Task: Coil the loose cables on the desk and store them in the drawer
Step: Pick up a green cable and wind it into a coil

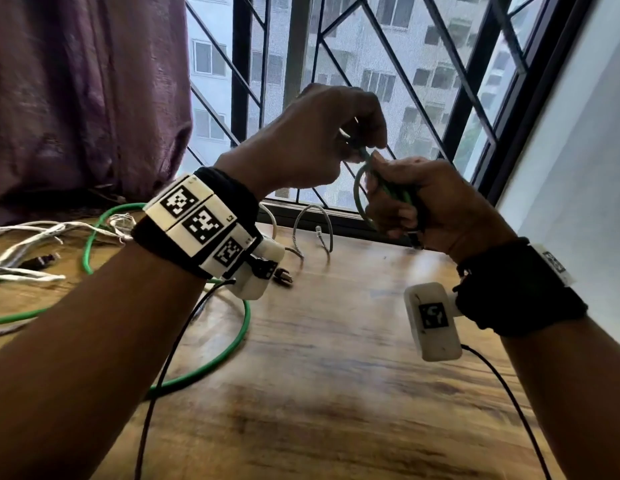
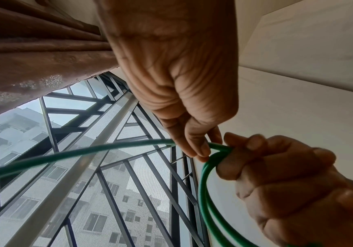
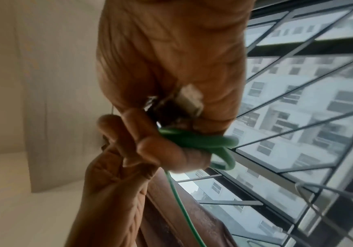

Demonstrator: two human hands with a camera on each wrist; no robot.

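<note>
- Green cable, part-coiled, is held up between both hands above a wooden desk, in front of a barred window.
- At 2 o'clock of the head view, the right hand is curled round a bundle of green loops; in the right wrist view a pale connector shows inside the grip.
- At 12 o'clock, the left hand pinches the same cable between thumb and fingertips, just beside the right hand's loops.
- From the pinch the free length runs away toward 9 o'clock in the left wrist view, and its slack lies in a wide curve across the desk at 8 o'clock of the head view.
- White cables lie tangled on the desk at 9 o'clock, and a grey cable arches near the window sill at centre.
- Purple curtain hangs at 10 o'clock.
</note>
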